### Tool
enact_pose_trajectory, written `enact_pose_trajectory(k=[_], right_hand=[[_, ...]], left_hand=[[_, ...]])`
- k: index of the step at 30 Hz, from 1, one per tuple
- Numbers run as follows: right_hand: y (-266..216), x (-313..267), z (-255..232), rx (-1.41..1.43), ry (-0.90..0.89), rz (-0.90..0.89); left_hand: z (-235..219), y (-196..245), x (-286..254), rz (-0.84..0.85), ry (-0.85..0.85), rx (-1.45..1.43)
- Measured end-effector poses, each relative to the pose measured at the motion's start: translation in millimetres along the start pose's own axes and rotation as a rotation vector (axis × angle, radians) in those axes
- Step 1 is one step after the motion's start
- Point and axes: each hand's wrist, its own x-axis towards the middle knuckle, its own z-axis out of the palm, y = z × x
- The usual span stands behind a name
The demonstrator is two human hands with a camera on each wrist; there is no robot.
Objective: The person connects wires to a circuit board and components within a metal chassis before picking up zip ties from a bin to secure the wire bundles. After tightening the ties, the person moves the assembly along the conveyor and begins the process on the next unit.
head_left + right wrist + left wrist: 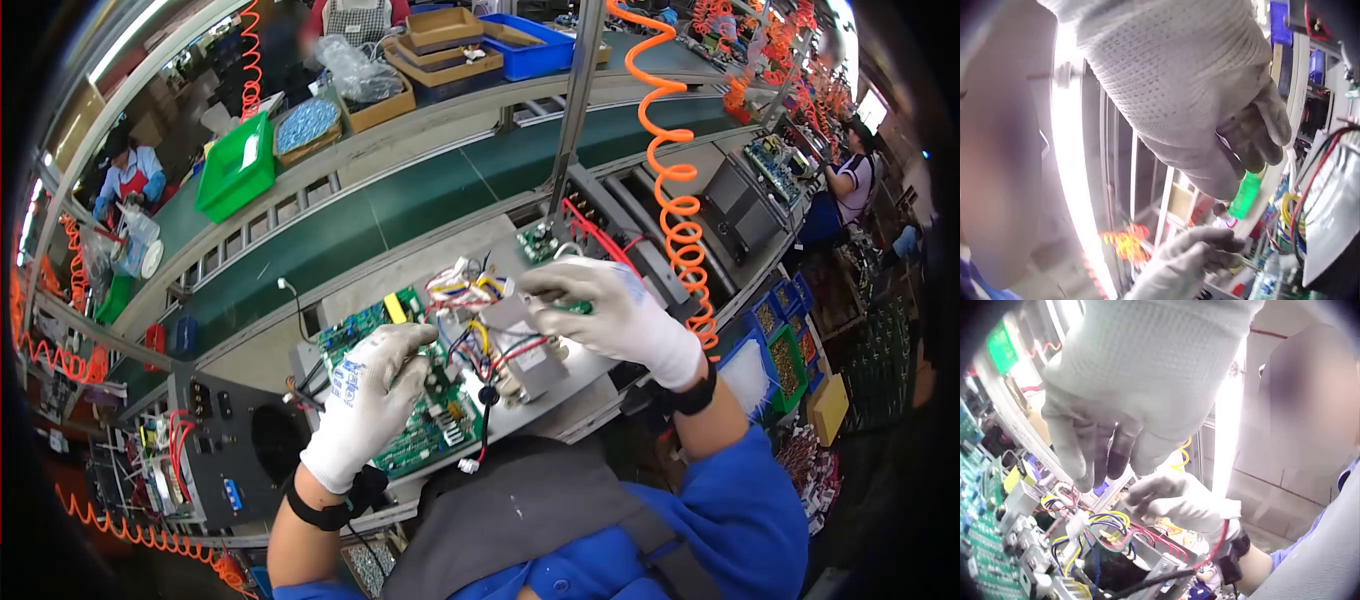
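My left hand (365,405), in a white glove with grey fingertips, hovers over the left part of a large green circuit board (415,445), fingers loosely bent. In the left wrist view its fingers (1079,462) hang down beside a wire bundle (1107,519), with nothing visible between them. My gloved right hand (615,315) is above the right end of the unit, near a grey metal block (535,365), its fingers relaxed and bent toward the left hand. A dark cable with a black ring (488,396) ends in a white connector (468,465) near my body.
A green conveyor belt (420,205) runs behind the unit. An orange coiled hose (675,175) hangs at the right. Black casings stand on the left (240,440) and far right (740,205). Small parts bins (785,365) lie to the right; other people work farther off.
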Motion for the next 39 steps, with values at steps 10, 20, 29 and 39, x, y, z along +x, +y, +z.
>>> enact_pose_trajectory(k=[10, 20, 29, 39], right_hand=[[56, -52, 18, 0.182, -0.033, 0.113], [22, -26, 40, -0.204, 0.111, 0.087], [13, -23, 31, 0.359, 0.152, 0.364], [6, -19, 9, 0.961, 0.347, 0.098]], left_hand=[[44, 2, 89, 0.312, -0.312, 0.313], [42, 40, 59, 0.435, -0.217, 0.534], [-2, 65, 70, 0.517, 0.124, 0.553], [21, 4, 31, 0.006, -0.407, 0.052]])
